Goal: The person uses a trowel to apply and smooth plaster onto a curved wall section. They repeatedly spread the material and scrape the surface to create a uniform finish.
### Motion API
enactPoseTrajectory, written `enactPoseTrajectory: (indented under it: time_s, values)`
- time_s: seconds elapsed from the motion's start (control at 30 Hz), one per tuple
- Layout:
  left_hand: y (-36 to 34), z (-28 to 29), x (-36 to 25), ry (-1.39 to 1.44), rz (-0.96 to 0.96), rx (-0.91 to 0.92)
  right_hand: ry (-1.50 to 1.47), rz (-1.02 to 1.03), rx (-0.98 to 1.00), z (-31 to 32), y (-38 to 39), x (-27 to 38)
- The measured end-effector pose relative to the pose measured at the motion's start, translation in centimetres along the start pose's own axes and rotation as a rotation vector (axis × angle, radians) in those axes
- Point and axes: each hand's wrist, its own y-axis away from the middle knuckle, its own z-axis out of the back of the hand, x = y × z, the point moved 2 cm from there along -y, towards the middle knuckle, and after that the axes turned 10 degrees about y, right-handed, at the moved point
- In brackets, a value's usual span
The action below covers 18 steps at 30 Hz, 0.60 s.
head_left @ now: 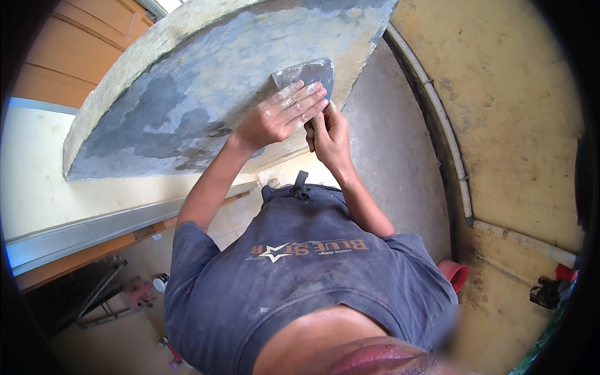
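Observation:
My right hand (330, 134) grips the handle of a wide metal putty knife (297, 69), whose blade lies against a curved concrete slab (144, 106) coated in patchy blue-grey filler. Across the blade rests my left hand (278, 119), its straight fingers flat on the metal, with pale smears on the fingertips. The handle is mostly hidden behind my hands.
An orange-brown panelled surface (75, 40) is at top left, a metal rail (81, 231) below the slab. A pipe (450, 125) runs along the yellow wall (512, 94). A red bucket (455, 275) and a pink stool (139, 290) are lower down.

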Motion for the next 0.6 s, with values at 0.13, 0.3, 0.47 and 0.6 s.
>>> enactPoseTrajectory:
  time_s: [0.13, 0.3, 0.47, 0.6]
  values:
    - [0.4, -0.7, 0.3, 0.02, -0.028, 0.002, -0.187, 0.225, 0.107, 0.6, -0.5, -0.6]
    - [0.0, -0.9, 0.8, 0.028, -0.044, 0.008, -0.316, 0.11, 0.183, 0.8, -0.9, -0.8]
    - [-0.4, -0.5, 1.1, 0.038, -0.064, -0.006, -0.354, 0.092, 0.169, 0.5, -0.7, -0.3]
    - [-0.7, -0.3, 1.1, 0.026, -0.09, -0.01, -0.36, 0.096, 0.161, 0.6, -0.8, -0.1]
